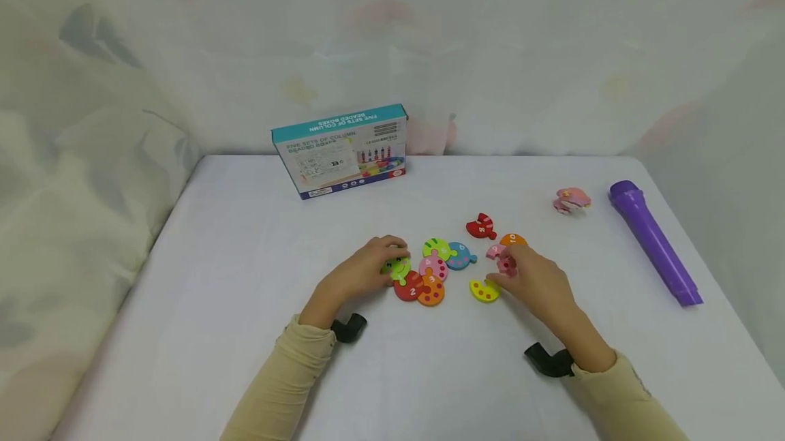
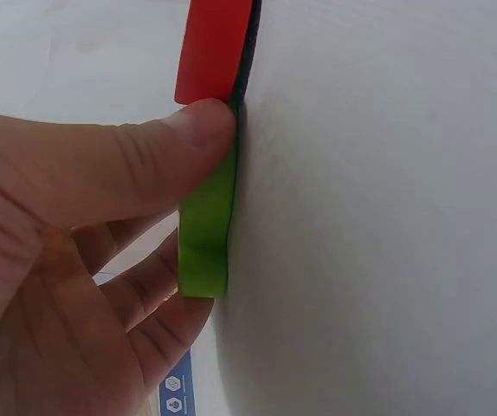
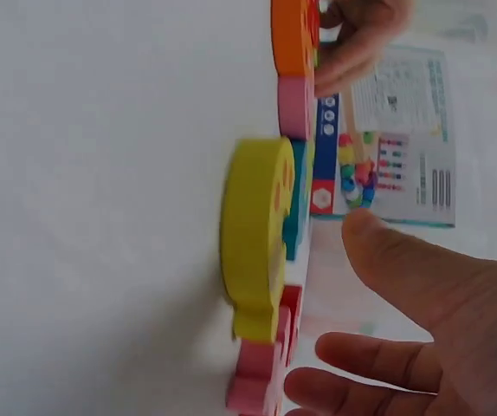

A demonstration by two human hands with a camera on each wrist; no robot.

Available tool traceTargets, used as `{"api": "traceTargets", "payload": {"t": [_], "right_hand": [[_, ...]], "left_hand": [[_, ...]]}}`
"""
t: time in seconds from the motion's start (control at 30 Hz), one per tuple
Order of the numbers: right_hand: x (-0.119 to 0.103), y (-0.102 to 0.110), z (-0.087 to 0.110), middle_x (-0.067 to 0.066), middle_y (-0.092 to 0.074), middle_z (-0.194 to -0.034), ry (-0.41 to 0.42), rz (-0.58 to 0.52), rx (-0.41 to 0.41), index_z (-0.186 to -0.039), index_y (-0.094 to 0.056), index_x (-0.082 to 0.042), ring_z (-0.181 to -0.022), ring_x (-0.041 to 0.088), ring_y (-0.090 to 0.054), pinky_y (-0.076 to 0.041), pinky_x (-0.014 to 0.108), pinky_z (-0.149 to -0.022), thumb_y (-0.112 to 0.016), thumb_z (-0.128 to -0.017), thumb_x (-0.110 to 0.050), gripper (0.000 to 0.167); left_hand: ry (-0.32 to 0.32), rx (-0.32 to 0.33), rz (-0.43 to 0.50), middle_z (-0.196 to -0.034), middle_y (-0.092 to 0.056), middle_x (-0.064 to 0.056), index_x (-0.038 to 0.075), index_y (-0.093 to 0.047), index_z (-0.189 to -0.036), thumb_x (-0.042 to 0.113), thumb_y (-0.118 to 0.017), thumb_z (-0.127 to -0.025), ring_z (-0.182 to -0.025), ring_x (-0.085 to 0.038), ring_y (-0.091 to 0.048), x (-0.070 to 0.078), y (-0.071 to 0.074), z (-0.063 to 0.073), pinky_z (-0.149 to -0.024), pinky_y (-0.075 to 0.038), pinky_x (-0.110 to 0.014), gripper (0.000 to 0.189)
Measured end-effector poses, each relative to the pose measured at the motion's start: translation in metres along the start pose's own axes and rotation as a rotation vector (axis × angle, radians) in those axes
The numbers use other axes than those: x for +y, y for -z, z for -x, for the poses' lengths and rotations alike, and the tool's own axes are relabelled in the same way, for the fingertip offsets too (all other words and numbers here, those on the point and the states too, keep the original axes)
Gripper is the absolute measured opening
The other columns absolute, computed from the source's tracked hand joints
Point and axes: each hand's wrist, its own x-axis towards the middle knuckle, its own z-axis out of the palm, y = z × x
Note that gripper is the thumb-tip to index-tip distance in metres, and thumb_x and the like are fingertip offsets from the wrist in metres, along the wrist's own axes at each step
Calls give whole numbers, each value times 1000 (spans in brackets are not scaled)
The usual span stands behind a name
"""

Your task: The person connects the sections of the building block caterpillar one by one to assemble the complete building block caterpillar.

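Observation:
In the head view my left hand (image 1: pixel 364 269) pinches a green smiling-face puzzle piece (image 1: pixel 398 266) at its left side. A red piece (image 1: pixel 407 287) numbered 2 adjoins it. From there a joined row curves on through an orange piece (image 1: pixel 432 291), a pink piece (image 1: pixel 433 266), a light green piece (image 1: pixel 436 248) and a blue piece (image 1: pixel 458 257). My right hand (image 1: pixel 541 284), thumb and fingers spread apart, hovers close to a loose yellow piece (image 3: pixel 253 230) and a pink piece (image 1: pixel 495 250). Its fingers partly hide an orange piece (image 1: pixel 512 239).
Beyond the row lies a loose red piece (image 1: pixel 481 226). A toy box (image 1: pixel 343 155) stands at the back of the white table (image 1: pixel 214 277). Toward the right are a small pink toy (image 1: pixel 573 200) and a purple microphone-shaped object (image 1: pixel 655 243).

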Motion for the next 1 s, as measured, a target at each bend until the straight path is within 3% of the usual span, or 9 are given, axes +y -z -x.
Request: {"api": "traceTargets", "payload": {"t": [0.07,0.23,0.47,0.7,0.9,1.0], "right_hand": [[-2,-4,4,1,-54,-79,2,19,-19,-99,-59,-8,-67,17,-48,-42,28,-52,-78,-70,-42,48],[-8,-17,8,5,-51,-91,21,97,-59,-106,-59,-6,-64,16,-46,-41,25,-49,-78,-64,-51,64],[-14,-26,10,9,-46,-97,2,96,-58,-106,-59,-5,-63,17,-45,-37,25,-47,-80,-63,-46,63],[-15,-29,10,9,-46,-97,73,64,-35,-104,-58,-2,-68,17,-46,-46,26,-56,-80,-67,-35,54],[-11,-25,-3,12,-48,-108,111,11,-8,-112,-57,-3,-80,22,-52,-53,37,-69,-78,-71,-25,52],[-9,-20,-10,12,-49,-109,122,-2,-6,-117,-56,-5,-81,23,-52,-53,38,-69,-77,-73,-21,52]], "left_hand": [[-2,2,1,-132,-46,0,13,-58,-125,6,-68,-81,-123,-17,-39,0,0,0,-103,-35,-33,46],[-1,-2,-1,-132,-46,0,14,-58,-125,6,-69,-80,-123,-17,-39,-2,0,0,-102,-36,-32,47],[-7,-8,4,-133,-46,0,14,-58,-126,8,-70,-80,-123,-17,-39,-1,0,0,-102,-36,-32,47],[-20,-7,18,-132,-46,-1,12,-58,-125,9,-69,-81,-122,-18,-40,-1,-1,0,-102,-36,-32,46],[-24,-3,13,-132,-46,-1,12,-58,-126,8,-69,-81,-121,-18,-40,-1,-1,1,-103,-35,-32,46],[-25,-3,15,-132,-46,0,12,-58,-126,8,-69,-80,-122,-18,-40,0,1,1,-103,-35,-33,47]]}}
